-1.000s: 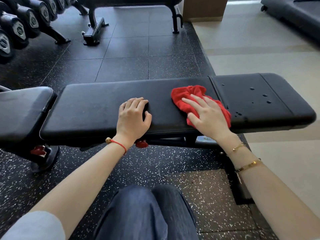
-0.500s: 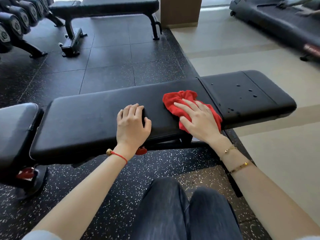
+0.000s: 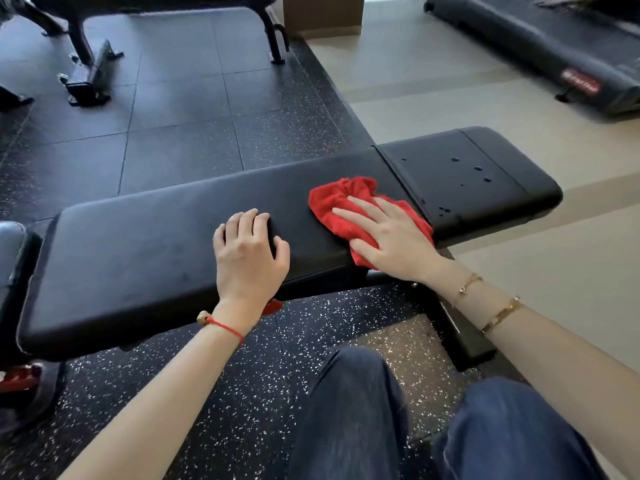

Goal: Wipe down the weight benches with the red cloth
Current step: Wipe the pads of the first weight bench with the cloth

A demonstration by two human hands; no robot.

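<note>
Single head-worn view, close above the tabletop (image 3: 145, 258), facing forward and down, knees at 6 o'clock.

Long pad of weight bench (image 3: 138, 258): bare from left end to left hand (image 3: 247, 252), planted flat mid-pad, blocking leftward sweep. Narrow clear strip btwn left hand and red cloth (image 3: 341, 209), pressed under right hand (image 3: 389, 237). Seat pad (image 3: 467, 174) right of seam: open, only droplets (image 3: 479, 171). Knees (image 3: 360, 403) close below near edge. Far side: open floor tiles (image 3: 180, 140); second bench (image 3: 90, 64) well apart.
</note>
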